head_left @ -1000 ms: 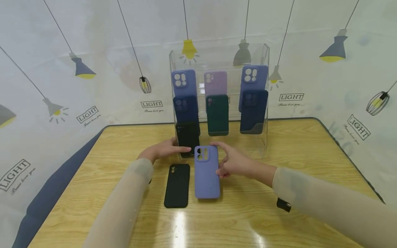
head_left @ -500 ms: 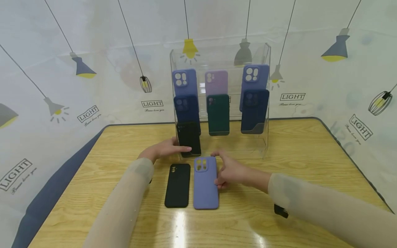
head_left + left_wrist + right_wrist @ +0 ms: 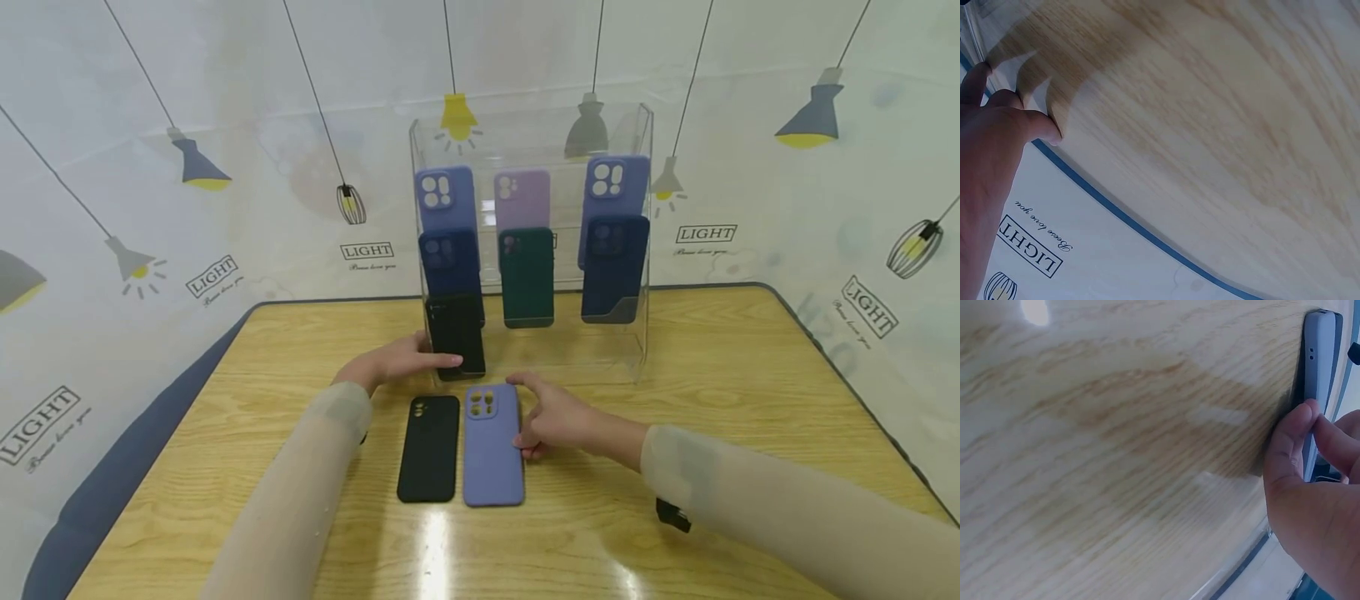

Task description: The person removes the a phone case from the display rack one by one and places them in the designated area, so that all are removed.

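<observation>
We see the right hand (image 3: 558, 417) pinching the purple case (image 3: 492, 454), which lies on the table (image 3: 720, 375) just right of a black case (image 3: 429, 450). The left hand (image 3: 393, 362) rests at the clear stand's (image 3: 643, 342) left edge, partly before another black case (image 3: 455, 327); whether it grips, we cannot tell.

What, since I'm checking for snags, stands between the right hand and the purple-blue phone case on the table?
Nothing visible: the right hand already touches the purple-blue phone case at its right side. The flat black case lies beyond it, on the left.
</observation>
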The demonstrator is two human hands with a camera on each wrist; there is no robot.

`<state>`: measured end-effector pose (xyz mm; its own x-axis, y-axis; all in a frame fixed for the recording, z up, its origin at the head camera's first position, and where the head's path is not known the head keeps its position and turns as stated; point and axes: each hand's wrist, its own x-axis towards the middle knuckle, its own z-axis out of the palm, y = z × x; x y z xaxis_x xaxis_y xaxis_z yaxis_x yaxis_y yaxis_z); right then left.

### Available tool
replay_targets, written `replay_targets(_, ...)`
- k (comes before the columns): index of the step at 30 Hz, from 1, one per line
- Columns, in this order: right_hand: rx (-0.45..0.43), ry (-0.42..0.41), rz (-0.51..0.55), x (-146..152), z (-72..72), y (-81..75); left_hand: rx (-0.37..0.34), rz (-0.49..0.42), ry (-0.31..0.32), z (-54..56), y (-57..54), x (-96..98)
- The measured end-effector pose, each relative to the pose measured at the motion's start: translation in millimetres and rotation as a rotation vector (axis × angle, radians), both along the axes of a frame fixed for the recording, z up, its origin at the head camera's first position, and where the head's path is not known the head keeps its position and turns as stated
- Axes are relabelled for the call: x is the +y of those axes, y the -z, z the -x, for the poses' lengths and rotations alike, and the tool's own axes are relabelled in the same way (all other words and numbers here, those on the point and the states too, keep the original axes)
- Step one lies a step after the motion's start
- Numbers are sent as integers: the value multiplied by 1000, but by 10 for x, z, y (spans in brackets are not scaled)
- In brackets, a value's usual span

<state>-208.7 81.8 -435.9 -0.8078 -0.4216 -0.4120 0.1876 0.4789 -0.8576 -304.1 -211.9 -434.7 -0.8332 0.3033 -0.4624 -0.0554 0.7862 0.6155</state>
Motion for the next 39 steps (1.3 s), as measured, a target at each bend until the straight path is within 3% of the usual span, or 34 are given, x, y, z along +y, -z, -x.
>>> replay_targets(9,-26,5,65,-13,3,45,-5,-2,0,5,11,-1)
replay_targets(27,-74,56,46,-47,33,59,-11,-8,-7,3,2,1)
replay_targets(39,-77,43,39,-32,38,55,-5,2,-3,-11,-22,5)
